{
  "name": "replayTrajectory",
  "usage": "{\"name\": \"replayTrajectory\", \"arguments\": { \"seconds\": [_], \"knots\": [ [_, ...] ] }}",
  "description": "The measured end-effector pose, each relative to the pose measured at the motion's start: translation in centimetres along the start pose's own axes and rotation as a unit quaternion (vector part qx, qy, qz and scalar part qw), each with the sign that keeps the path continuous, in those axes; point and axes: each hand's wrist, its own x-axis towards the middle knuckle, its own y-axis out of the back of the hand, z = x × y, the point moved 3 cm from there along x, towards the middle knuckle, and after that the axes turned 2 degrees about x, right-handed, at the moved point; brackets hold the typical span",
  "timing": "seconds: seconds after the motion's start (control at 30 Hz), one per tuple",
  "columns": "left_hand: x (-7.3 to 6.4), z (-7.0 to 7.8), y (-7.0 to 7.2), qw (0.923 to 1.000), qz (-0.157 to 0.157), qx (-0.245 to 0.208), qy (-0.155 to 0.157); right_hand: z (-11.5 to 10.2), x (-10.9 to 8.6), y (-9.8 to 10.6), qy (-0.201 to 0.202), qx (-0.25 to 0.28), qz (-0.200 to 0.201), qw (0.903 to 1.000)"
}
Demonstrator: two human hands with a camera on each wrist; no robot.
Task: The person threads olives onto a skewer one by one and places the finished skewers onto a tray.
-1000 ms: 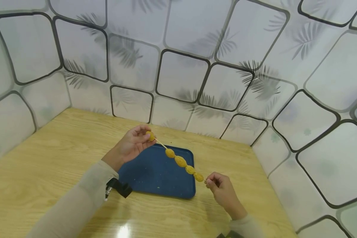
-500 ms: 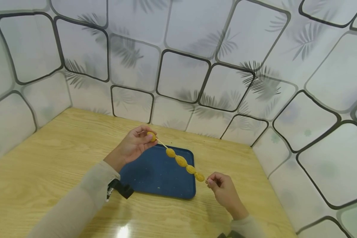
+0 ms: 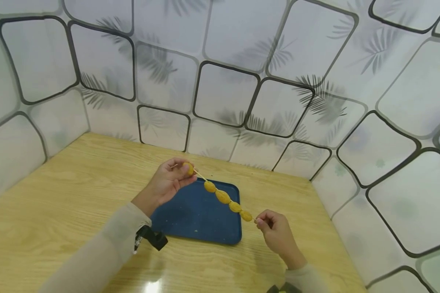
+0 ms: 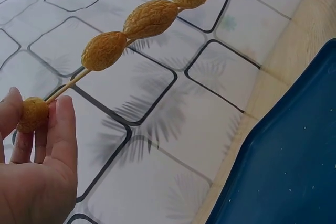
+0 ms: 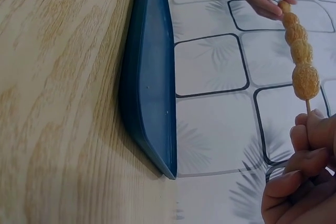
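A wooden skewer (image 3: 201,175) slants between both hands above a blue tray, carrying several wrinkled golden-brown balls (image 3: 223,197). At its upper left end, my left hand (image 3: 167,179) pinches one golden ball (image 4: 32,115) between thumb and fingers. A stretch of bare stick separates that ball from the others, which sit close together, as the left wrist view shows. My right hand (image 3: 277,232) pinches the skewer's lower right end, just past the last ball (image 5: 305,81). The stick's tip is hidden in the right fingers.
The blue tray (image 3: 201,228), with a raised rim and small crumbs on it, lies on a light wood table (image 3: 77,179). A patterned wall covering (image 3: 223,93) rises behind the table and along both sides.
My left hand has shifted slightly right and down with the pinched ball, and the gap to the other balls looks a little shorter. My right hand has barely moved.
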Motion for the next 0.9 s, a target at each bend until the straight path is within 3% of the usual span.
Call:
{"name": "replayTrajectory", "arguments": {
  "seconds": [0.2,0.5,0.63,0.9],
  "knots": [
    [-0.2,-0.1,-0.3,1.0,0.001,0.009,0.003,-0.2,0.1,0.0,0.014,-0.012,-0.002,0.9998],
    [-0.1,0.2,-0.6,0.9954,-0.079,0.05,-0.019,-0.4,0.1,0.4,0.046,-0.028,0.002,0.9985],
    [-0.1,0.3,-0.9,0.9946,-0.075,0.072,-0.004,-0.3,0.1,0.5,0.045,-0.026,0.005,0.9986],
    [-0.1,0.3,-1.2,0.9957,-0.042,0.072,0.041,-0.5,0.3,0.5,0.061,-0.039,0.006,0.9974]
  ]
}}
